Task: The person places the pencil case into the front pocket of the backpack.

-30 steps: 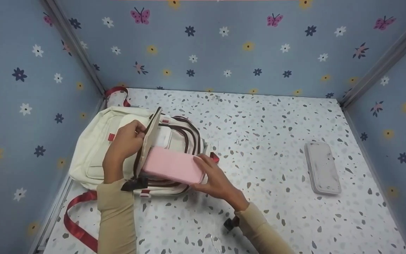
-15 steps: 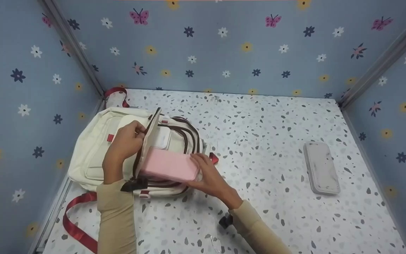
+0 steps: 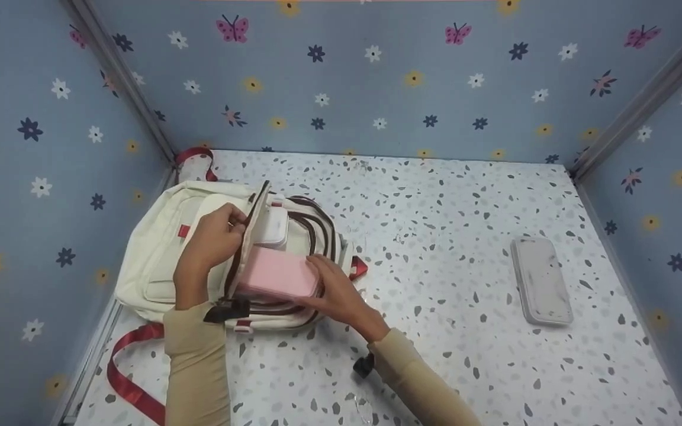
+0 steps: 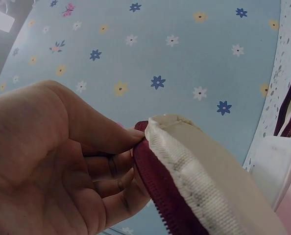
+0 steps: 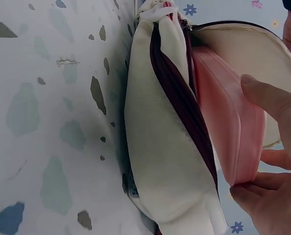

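A cream backpack point(image 3: 157, 248) with dark red zips and red straps lies at the left of the speckled table. My left hand point(image 3: 214, 239) pinches the edge of its open flap point(image 4: 194, 166) and holds it up. My right hand point(image 3: 332, 293) grips the near end of a pink flat case point(image 3: 276, 275), which sits partly inside the open pocket. In the right wrist view the pink case point(image 5: 233, 127) lies between the flap and the bag's front, with my thumb and fingers around its end. A white item point(image 3: 273, 228) shows inside the pocket behind the pink case.
A grey flat case point(image 3: 541, 279) lies on the table point(image 3: 436, 225) at the right. A red strap point(image 3: 131, 378) trails toward the front left edge. Blue walls with flowers and butterflies enclose the table on three sides. A small black object point(image 3: 363, 365) sits under my right forearm.
My right hand has pushed the pink case leftward, deeper into the backpack pocket; less of it shows now. My left hand keeps holding the flap up.
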